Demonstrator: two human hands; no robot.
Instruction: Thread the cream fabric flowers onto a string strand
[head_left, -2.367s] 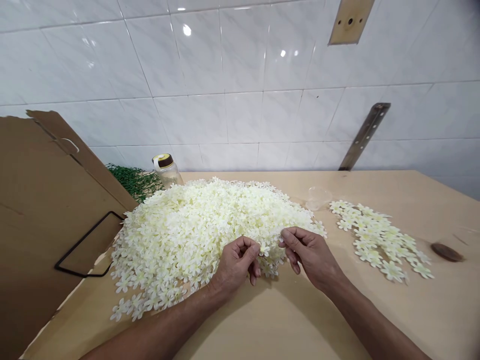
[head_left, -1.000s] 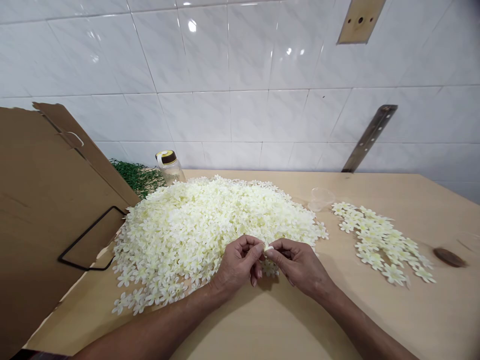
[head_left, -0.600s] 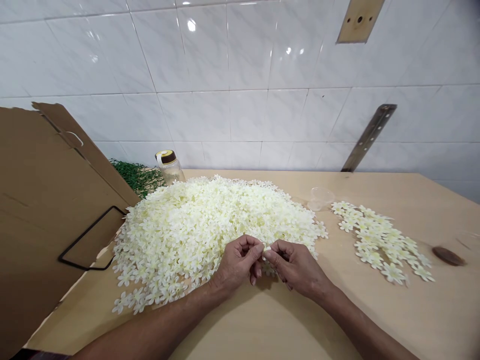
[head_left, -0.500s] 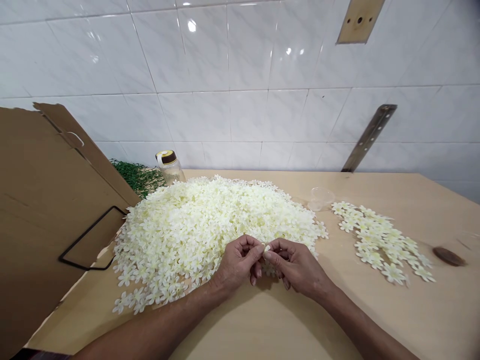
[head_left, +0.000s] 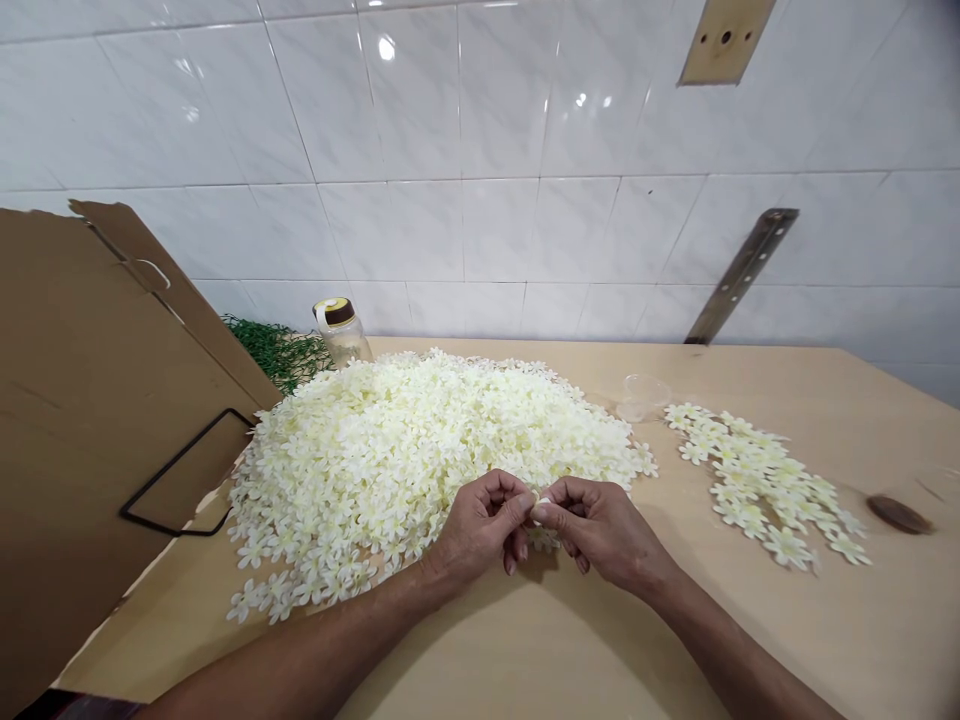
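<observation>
In the head view, my left hand (head_left: pixel 488 515) and my right hand (head_left: pixel 596 527) meet at the front edge of a large heap of white artificial flowers (head_left: pixel 420 430). Both hands are closed in a pinch, thumbs against fingertips. Between them shows a bit of a small white artificial flower (head_left: pixel 537 502); the fingers hide most of it. Off to the right, a smaller spread of pale yellow-white flowers (head_left: pixel 765 475) lies on the table, apart from the heap.
A cardboard box (head_left: pixel 112 430) with a black wire frame (head_left: pixel 180 475) stands at the left. Behind the heap are a clear bottle (head_left: pixel 341 330) and green netting (head_left: pixel 277 350). A clear plastic dish (head_left: pixel 643 397) and a dark brown oval object (head_left: pixel 898 513) lie on the table (head_left: pixel 787 630).
My hands have shifted slightly to the right in view, still pinching the small flower. Less of it shows between the fingertips. The heap looks unchanged.
</observation>
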